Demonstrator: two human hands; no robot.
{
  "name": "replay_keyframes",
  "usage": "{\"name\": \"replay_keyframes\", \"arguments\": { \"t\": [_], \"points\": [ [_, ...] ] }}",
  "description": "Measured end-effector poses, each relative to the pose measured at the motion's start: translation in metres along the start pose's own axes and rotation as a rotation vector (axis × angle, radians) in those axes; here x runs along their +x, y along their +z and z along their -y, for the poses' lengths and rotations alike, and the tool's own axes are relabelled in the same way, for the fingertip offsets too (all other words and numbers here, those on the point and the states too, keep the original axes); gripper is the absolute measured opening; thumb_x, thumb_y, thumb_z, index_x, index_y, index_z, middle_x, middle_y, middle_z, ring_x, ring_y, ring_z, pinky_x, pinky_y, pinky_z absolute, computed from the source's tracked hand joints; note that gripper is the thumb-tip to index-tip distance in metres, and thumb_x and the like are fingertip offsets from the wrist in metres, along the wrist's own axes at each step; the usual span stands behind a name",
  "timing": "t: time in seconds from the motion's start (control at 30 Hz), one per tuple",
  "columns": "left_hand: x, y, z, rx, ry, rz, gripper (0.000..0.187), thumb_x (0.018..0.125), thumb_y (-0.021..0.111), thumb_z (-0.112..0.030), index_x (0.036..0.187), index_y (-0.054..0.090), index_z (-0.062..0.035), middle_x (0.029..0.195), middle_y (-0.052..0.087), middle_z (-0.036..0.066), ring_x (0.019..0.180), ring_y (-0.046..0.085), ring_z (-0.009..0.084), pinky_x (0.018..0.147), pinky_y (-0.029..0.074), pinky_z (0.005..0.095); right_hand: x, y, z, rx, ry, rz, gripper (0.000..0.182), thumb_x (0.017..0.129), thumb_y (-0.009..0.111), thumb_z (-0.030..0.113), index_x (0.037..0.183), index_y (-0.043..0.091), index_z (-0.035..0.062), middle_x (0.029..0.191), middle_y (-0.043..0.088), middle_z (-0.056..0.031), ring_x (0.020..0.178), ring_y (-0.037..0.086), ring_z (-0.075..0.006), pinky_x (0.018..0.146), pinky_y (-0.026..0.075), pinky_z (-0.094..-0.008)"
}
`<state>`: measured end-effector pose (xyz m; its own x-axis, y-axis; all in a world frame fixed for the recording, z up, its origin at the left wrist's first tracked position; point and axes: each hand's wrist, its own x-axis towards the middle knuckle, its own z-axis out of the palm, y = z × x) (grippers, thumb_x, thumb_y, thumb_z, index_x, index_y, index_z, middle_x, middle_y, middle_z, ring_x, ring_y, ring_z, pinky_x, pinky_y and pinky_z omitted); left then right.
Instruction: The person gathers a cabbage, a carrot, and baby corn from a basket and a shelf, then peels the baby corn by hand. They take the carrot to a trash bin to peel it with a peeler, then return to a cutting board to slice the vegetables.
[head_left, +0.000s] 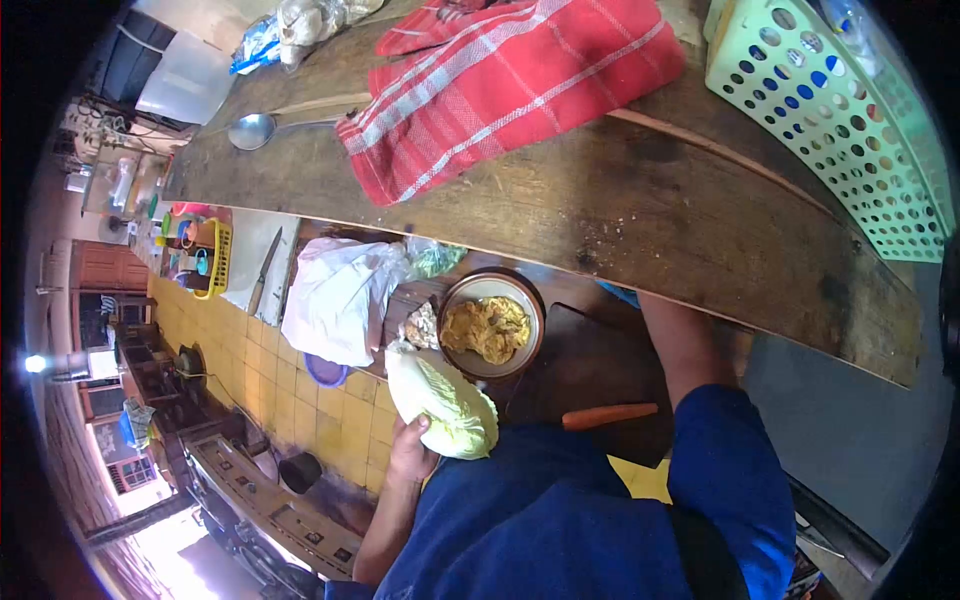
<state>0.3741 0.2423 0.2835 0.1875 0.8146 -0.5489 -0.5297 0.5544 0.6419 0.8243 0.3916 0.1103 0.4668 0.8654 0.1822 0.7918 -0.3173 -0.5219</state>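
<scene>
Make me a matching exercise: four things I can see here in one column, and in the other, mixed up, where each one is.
1. Cabbage
2. Carrot
3. Spoon
4. Knife

A. On the wooden planks, near the red cloth
B. In the left hand
C. On the white surface, near the yellow basket
D. On the dark board

Right pairs: 1-B, 2-D, 3-A, 4-C

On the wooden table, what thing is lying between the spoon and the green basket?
A red checked cloth lies between the spoon and the green basket, reaching the spoon's handle on one side. The head view shows this.
</scene>
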Motion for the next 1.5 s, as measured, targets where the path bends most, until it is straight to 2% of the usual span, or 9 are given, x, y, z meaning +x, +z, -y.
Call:
{"name": "replay_keyframes", "arguments": {
  "t": [0.23,0.43,0.57,0.63,1.07,1.17,1.37,1.47,1.5],
  "points": [
    [0.015,0.005,0.002,0.039,-0.006,0.043,0.064,0.079,0.068,-0.021,0.132,0.038,0.0000,0.119,0.056,0.014,0.109,0.058,0.0276,0.095,0.047,0.0420,0.003,-0.037,-0.013,0.915,0.269,-0.150,0.044,0.093,0.050,0.044,0.116,0.058,0.0076,0.106,0.064,-0.0074,0.093,0.062,-0.0267,0.077,0.054,-0.0401],
    [0.045,0.031,0.000,0.100,-0.014,0.153,0.058,0.080,0.064,-0.014,0.130,0.041,0.0007,0.119,0.057,0.013,0.109,0.057,0.0266,0.095,0.047,0.0408,-0.056,-0.056,-0.012,1.676,0.542,0.006,0.044,0.094,0.049,0.044,0.116,0.058,0.0074,0.104,0.064,-0.0067,0.091,0.063,-0.0266,0.075,0.055,-0.0395],
    [0.055,0.051,-0.003,0.111,-0.041,0.210,0.055,0.081,0.063,-0.013,0.130,0.041,0.0004,0.120,0.056,0.012,0.110,0.056,0.0263,0.096,0.045,0.0415,-0.088,-0.092,-0.013,1.838,0.295,0.254,0.038,0.094,0.050,0.042,0.110,0.059,0.0097,0.096,0.064,-0.0040,0.081,0.062,-0.0216,0.066,0.056,-0.0364],
    [0.059,0.065,-0.005,0.154,-0.056,0.204,0.054,0.082,0.062,-0.012,0.131,0.041,0.0002,0.120,0.055,0.012,0.110,0.056,0.0264,0.096,0.045,0.0416,-0.093,-0.110,0.006,2.149,0.478,0.218,0.013,0.089,0.064,0.019,0.087,0.064,0.0058,0.078,0.066,-0.0091,0.069,0.065,-0.0212,0.057,0.058,-0.0358],
    [0.212,0.180,0.028,0.471,-0.117,0.215,0.047,0.095,0.052,-0.032,0.134,0.042,-0.0088,0.127,0.054,0.012,0.114,0.054,0.0245,0.097,0.045,0.0404,-0.138,-0.136,-0.029,1.693,0.683,-0.082,0.023,0.083,0.069,0.009,0.101,0.058,0.0034,0.083,0.062,-0.0087,0.072,0.065,-0.0255,0.064,0.060,-0.0394],
    [0.260,0.192,0.043,0.602,0.128,0.296,0.051,0.094,0.050,-0.040,0.134,0.044,-0.0093,0.134,0.049,0.016,0.123,0.047,0.0305,0.104,0.036,0.0449,-0.148,-0.137,-0.046,1.881,0.471,-0.013,0.021,0.085,0.068,0.011,0.102,0.056,0.0041,0.078,0.061,-0.0066,0.067,0.065,-0.0214,0.057,0.057,-0.0355],
    [0.285,0.197,0.057,0.873,0.279,0.418,0.051,0.093,0.051,-0.041,0.133,0.046,-0.0097,0.135,0.048,0.017,0.125,0.044,0.0326,0.106,0.033,0.0462,-0.167,-0.131,-0.064,1.295,0.700,0.022,0.014,0.088,0.066,0.017,0.094,0.062,0.0063,0.068,0.058,-0.0029,0.060,0.060,-0.0129,0.047,0.050,-0.0305],
    [0.277,0.178,0.057,0.949,0.322,0.523,0.051,0.092,0.051,-0.042,0.132,0.047,-0.0099,0.135,0.047,0.017,0.126,0.042,0.0336,0.107,0.031,0.0469,-0.179,-0.136,-0.054,1.068,0.592,0.135,0.013,0.084,0.068,0.016,0.089,0.064,0.0048,0.071,0.061,-0.0040,0.061,0.061,-0.0138,0.051,0.050,-0.0303],
    [0.274,0.171,0.058,0.963,0.334,0.549,0.052,0.092,0.052,-0.042,0.132,0.048,-0.0100,0.136,0.047,0.017,0.126,0.042,0.0340,0.107,0.031,0.0471,-0.185,-0.137,-0.046,0.856,0.371,0.341,0.013,0.083,0.068,0.015,0.089,0.065,0.0038,0.073,0.063,-0.0051,0.063,0.061,-0.0153,0.056,0.051,-0.0309]
  ]
}}
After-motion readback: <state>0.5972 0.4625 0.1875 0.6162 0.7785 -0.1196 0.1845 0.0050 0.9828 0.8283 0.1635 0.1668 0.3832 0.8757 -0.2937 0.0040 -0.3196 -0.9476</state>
